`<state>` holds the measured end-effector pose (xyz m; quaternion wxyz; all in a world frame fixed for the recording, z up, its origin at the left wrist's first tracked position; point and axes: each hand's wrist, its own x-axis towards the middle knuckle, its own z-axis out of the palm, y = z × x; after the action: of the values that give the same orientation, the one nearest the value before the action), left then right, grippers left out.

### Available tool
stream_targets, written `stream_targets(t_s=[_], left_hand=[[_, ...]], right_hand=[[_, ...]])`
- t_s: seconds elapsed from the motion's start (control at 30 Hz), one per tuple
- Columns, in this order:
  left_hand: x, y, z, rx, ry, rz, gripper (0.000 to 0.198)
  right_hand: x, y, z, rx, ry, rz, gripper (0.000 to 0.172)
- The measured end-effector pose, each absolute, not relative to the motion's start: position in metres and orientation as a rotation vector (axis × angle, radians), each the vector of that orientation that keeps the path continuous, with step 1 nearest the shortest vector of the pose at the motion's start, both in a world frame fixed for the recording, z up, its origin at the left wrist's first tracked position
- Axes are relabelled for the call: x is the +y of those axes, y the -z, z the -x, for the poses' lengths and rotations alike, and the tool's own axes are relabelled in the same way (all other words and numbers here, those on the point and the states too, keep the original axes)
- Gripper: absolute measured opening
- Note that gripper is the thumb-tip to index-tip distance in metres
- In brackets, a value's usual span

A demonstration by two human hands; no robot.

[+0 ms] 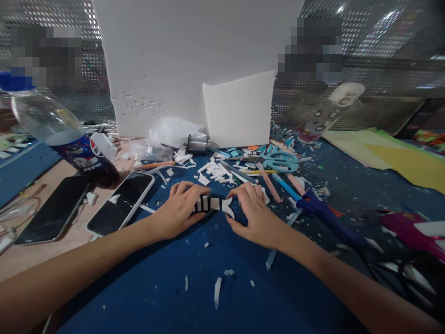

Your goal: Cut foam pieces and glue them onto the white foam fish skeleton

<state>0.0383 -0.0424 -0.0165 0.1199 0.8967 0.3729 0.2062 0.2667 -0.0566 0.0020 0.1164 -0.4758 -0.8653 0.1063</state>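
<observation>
Here the striped piece (211,204) lies crosswise on the bench (194,278); left hand (179,211) and right hand (255,213) each close a grip on one end.

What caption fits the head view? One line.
Both hands hold a striped foam piece over a scrap-littered blue mat.

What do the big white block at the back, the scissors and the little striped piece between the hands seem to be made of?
The white block looks like foam board: matt, pitted with small dents. The scissors have glossy light-blue handles, likely plastic; the blades are hard to see. The striped piece, touched by the left hand and right hand, seems white foam with dark bands, possibly tape or paint.
</observation>
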Motion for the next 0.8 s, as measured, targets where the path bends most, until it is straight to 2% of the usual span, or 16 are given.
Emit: stream_targets(t_s=[0.2,0.37,0.47,0.8], left_hand=[[-0.042,0.016,-0.039,1.099,-0.651,-2.643,0.036],[-0.049,0.018,-0.034,1.222,-0.788,-2.664,0.054],[-0.06,0.018,-0.026,1.398,-0.862,-2.669,0.058],[-0.078,0.018,-0.002,1.521,-0.729,-2.489,0.059]], right_hand=[[-0.057,-0.002,-0.267,-2.525,-0.313,1.416,0.029],[-0.06,-0.005,-0.266,-2.479,-0.234,1.408,0.033],[-0.063,-0.006,-0.266,-2.468,-0.163,1.377,0.035],[-0.06,-0.001,-0.263,-2.51,-0.091,1.309,0.036]])
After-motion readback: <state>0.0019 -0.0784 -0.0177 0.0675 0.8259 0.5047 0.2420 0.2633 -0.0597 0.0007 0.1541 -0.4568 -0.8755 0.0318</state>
